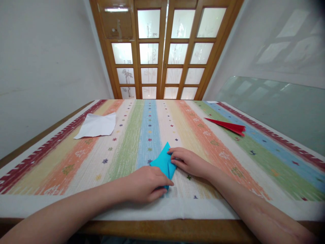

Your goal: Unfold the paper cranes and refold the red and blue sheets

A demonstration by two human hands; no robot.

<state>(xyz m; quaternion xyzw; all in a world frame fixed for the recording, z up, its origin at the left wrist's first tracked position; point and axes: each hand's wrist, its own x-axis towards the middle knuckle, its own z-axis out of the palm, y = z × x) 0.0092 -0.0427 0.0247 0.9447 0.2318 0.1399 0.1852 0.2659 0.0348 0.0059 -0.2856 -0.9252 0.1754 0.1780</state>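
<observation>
1. A folded piece of blue paper (pixel 164 162) lies flat on the striped tablecloth (pixel 127 145), near the middle of the front edge of the table, over the blue and white stripes.
2. The left hand (pixel 147 183) lies palm down on the near end of the blue paper, fingers loosely curled, thumb and fingertips pressing the paper against the cloth rather than lifting it.
3. The right hand (pixel 189 162) rests on the paper's right edge, fingers bent and close together, their tips pressing down on the fold; whether it pinches the paper or only presses it I cannot tell.
4. Both forearms come in from the front edge of the table, one from each side.
5. A red folded paper (pixel 227 126), long and pointed, lies well apart toward the far right corner.
6. A crumpled white sheet (pixel 96 125) lies flat toward the far left corner.
7. Beyond the far edge stands a wooden door (pixel 162 51) with frosted glass panes.
</observation>
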